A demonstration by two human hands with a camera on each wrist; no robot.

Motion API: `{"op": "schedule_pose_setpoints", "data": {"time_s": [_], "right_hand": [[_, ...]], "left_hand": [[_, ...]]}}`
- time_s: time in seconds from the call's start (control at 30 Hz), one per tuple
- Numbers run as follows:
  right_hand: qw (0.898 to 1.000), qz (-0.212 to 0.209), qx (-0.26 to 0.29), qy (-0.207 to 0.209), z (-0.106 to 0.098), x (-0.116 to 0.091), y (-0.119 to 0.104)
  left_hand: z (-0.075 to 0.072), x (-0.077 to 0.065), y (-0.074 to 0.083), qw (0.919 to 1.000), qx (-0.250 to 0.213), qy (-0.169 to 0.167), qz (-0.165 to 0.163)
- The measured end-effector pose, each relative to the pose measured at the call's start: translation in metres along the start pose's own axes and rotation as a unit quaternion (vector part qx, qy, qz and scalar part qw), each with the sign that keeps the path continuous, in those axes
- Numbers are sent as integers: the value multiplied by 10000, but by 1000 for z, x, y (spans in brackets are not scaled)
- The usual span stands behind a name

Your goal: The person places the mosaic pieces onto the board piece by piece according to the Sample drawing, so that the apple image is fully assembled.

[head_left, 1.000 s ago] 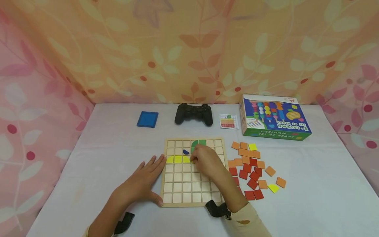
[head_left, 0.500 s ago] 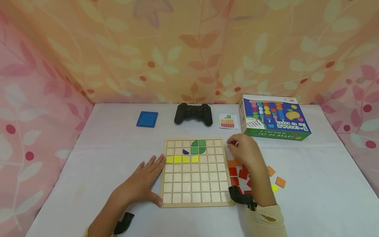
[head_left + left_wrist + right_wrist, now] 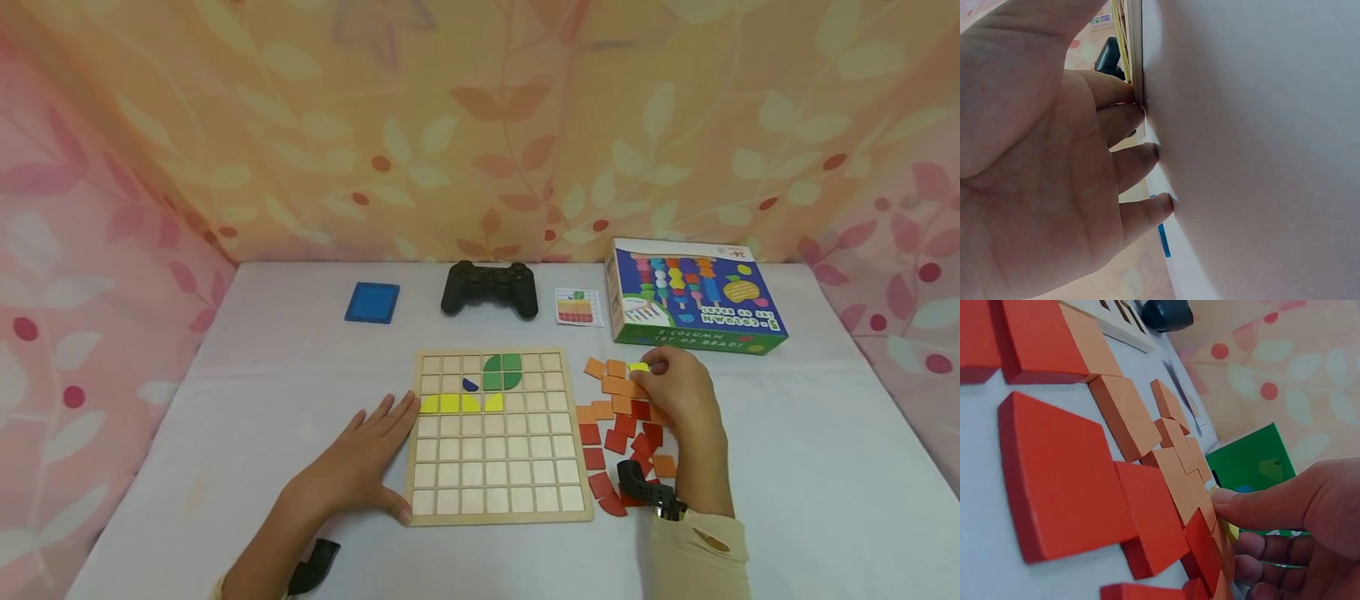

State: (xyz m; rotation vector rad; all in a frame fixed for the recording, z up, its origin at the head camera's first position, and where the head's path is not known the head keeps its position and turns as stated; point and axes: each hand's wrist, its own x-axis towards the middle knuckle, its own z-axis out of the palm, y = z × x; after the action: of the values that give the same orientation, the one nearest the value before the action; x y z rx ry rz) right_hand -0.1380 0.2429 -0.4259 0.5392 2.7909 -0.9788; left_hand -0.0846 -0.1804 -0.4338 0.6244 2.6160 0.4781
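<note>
The wooden grid board [image 3: 450, 450] lies on the white table in the head view. A row of yellow tiles [image 3: 450, 403], several green tiles [image 3: 512, 362] and a dark blue half-round piece [image 3: 470, 385] sit in its upper cells. My left hand [image 3: 367, 454] rests spread at the board's left edge, thumb and fingertips touching it. At the far end of the loose tiles, my right hand [image 3: 681, 387] pinches a yellow square tile [image 3: 638, 367] between thumb and fingers. The right wrist view shows the thumb [image 3: 1254, 503] against that yellow tile [image 3: 1232, 530], mostly hidden.
Loose orange tiles [image 3: 618, 386] and red tiles [image 3: 593, 459] lie to the right of the board. Behind stand a blue square tray [image 3: 372, 302], a black game controller [image 3: 490, 288], a small pattern card [image 3: 578, 307] and a bead-set box [image 3: 693, 297].
My right hand has left the board, where a yellow tile now lies in the row's fourth cell. It has moved right to the loose tiles and taken hold of a yellow square. The left hand stays put.
</note>
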Motion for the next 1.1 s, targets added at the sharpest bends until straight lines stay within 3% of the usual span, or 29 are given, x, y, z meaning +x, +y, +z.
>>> {"op": "schedule_pose_setpoints", "data": {"time_s": [0.37, 0.73, 0.87, 1.1], "right_hand": [[9976, 319, 511, 342, -11, -7, 2], [9961, 139, 853, 148, -9, -10, -12], [9962, -82, 863, -7, -4, -11, -16], [9934, -903, 631, -336, 14, -12, -37]], "left_hand": [[0, 1, 0, 10000, 36, -38, -6], [1, 2, 0, 9999, 86, 5, 59], [0, 1, 1, 10000, 66, -2, 32], [-1, -1, 2, 10000, 57, 37, 30]]}}
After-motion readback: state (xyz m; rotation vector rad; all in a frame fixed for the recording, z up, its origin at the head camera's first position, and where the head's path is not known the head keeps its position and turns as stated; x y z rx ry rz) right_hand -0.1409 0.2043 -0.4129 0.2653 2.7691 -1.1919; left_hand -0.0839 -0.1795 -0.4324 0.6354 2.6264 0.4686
